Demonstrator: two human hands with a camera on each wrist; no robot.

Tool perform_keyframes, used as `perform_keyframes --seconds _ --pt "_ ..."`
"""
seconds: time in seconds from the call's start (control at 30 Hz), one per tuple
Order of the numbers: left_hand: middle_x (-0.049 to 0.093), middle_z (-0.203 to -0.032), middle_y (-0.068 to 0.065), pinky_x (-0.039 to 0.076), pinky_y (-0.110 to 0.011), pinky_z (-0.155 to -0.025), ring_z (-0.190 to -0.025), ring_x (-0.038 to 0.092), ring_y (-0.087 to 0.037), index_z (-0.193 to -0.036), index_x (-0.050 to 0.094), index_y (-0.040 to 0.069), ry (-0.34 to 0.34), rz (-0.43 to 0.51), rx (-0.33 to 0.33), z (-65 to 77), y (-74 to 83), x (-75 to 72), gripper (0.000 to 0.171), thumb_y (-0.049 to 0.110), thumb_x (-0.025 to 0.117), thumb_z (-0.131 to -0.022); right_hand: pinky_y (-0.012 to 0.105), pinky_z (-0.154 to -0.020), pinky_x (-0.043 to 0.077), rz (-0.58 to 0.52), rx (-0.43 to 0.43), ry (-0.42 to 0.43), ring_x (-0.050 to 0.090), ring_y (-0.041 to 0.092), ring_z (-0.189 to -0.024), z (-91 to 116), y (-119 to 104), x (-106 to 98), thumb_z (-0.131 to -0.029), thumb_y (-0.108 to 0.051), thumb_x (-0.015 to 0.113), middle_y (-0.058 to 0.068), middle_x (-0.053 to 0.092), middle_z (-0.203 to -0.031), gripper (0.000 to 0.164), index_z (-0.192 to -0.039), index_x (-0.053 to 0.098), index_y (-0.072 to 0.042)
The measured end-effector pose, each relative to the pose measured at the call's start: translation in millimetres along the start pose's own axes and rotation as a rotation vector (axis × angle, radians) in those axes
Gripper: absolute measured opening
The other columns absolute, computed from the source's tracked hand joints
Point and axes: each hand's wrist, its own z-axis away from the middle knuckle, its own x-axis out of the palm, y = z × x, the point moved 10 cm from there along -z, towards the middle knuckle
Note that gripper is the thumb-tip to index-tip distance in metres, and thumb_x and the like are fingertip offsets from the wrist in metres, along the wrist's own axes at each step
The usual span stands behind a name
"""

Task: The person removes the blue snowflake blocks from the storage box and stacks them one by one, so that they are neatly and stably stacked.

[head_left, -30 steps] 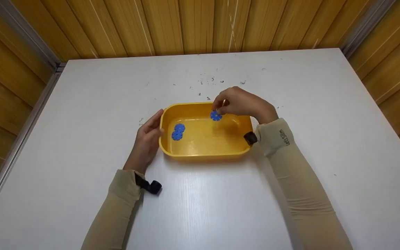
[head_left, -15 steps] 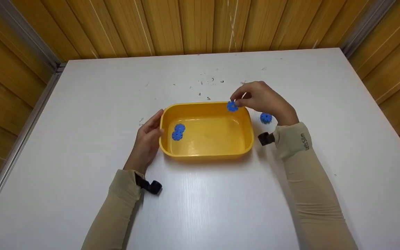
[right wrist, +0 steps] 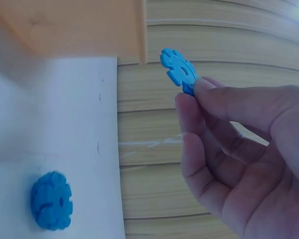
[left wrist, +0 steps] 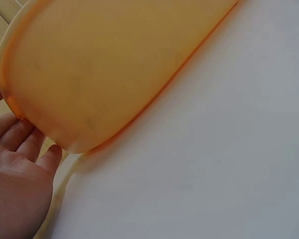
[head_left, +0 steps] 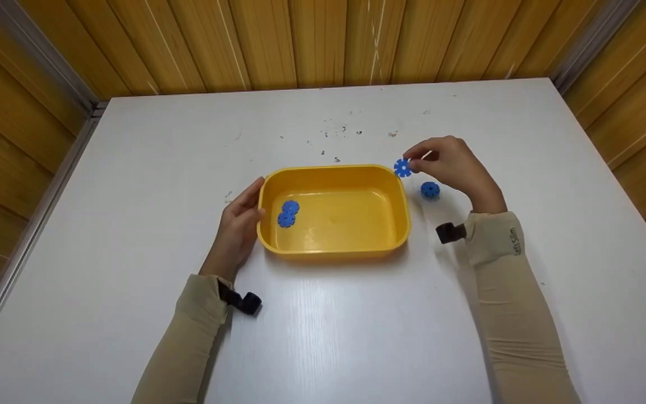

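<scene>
A yellow plastic bin (head_left: 334, 251) stands upright on the white table. My left hand (head_left: 235, 227) holds its left end, thumb at the rim and fingers along the outer wall. In the left wrist view those fingers (left wrist: 27, 134) touch the bin's side. My right hand (head_left: 452, 165) pinches a blue notched disc (head_left: 402, 168) between thumb and fingertips, raised by the bin's far right corner. Below that hand, a small stack of blue notched discs (head_left: 430, 191) lies on the table right of the bin. Two more blue discs (head_left: 287, 214) overlap inside the bin at its left end.
The white table (head_left: 323, 325) has dark specks and scuffs beyond the bin. Wood-patterned panels (head_left: 312, 45) rise at its back and sides. A black wrist camera (head_left: 250, 303) sticks out from the left cuff, another black camera (head_left: 447, 233) from the right.
My right hand has carried the blue disc from over the bin rightward past its far right corner. The stack of discs on the table has come into sight. My left hand stays put.
</scene>
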Motion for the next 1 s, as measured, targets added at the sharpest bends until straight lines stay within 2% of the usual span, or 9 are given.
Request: perform_keyframes --seconds 0.3,0.67,1.0 --pt "0.035 -0.154 -0.002 0.033 -0.027 -0.114 -0.142 0.035 -0.015 -0.151 0.03 0.008 -0.005 0.038 0.005 1.2 1.3 0.8 0.064 -0.007 0.043 -0.09 0.042 -0.095 0.05 -0.008 0.064 -0.004 0.057 0.028 -0.103 6 29 -3 -0.093 -0.017 0.06 0.014 0.063 -0.118 0.028 -0.119 0.067 -0.009" --pt "0.035 -0.154 0.0 0.034 -0.026 -0.113 -0.142 0.035 -0.014 -0.151 0.028 0.007 -0.005 0.021 0.001 1.8 1.0 2.0 0.065 -0.005 0.045 -0.09 0.049 -0.1 0.048 -0.021 0.12 -0.017 0.055 0.034 -0.11 9 54 -2 -0.094 -0.016 0.059 0.018 0.06 -0.124 0.029 -0.121 0.066 -0.007" --pt "0.035 -0.155 -0.001 0.034 -0.026 -0.113 -0.142 0.035 -0.014 -0.151 0.027 0.006 -0.019 0.027 0.016 1.8 2.7 2.7 0.064 -0.005 0.045 -0.091 0.049 -0.102 0.046 -0.019 0.176 -0.049 0.053 0.033 -0.109 9 72 -1 -0.094 -0.015 0.057 0.019 0.059 -0.126 0.031 -0.123 0.064 -0.006"
